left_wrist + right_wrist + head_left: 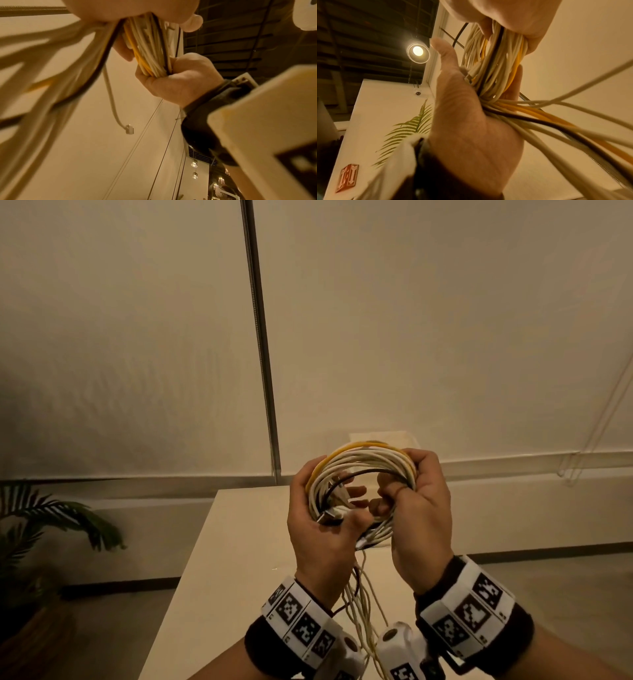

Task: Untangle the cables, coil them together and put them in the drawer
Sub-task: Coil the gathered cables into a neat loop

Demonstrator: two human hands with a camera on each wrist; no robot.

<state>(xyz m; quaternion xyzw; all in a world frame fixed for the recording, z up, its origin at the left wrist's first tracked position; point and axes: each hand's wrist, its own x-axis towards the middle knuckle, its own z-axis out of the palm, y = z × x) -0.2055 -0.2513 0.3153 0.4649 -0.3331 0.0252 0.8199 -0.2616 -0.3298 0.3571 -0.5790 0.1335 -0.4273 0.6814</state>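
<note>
A coil of white, yellow and black cables (366,458) is held up at chest height above the pale table (222,559). My left hand (318,529) grips its left side, with a connector pinned under the thumb. On the right side my right hand (423,508) has its fingers curled through the loop. Loose cable tails (359,594) hang down between my wrists. The left wrist view shows the right hand (180,82) clamped round the coil (150,54) and a dangling connector (129,130). The right wrist view shows the left hand (467,128) round the coil (496,60).
A white box-like object (407,438) stands on the table's far end, mostly hidden behind the coil. A potted palm (51,525) is on the floor at the left. A metal pole (260,337) runs up the wall. No drawer is in view.
</note>
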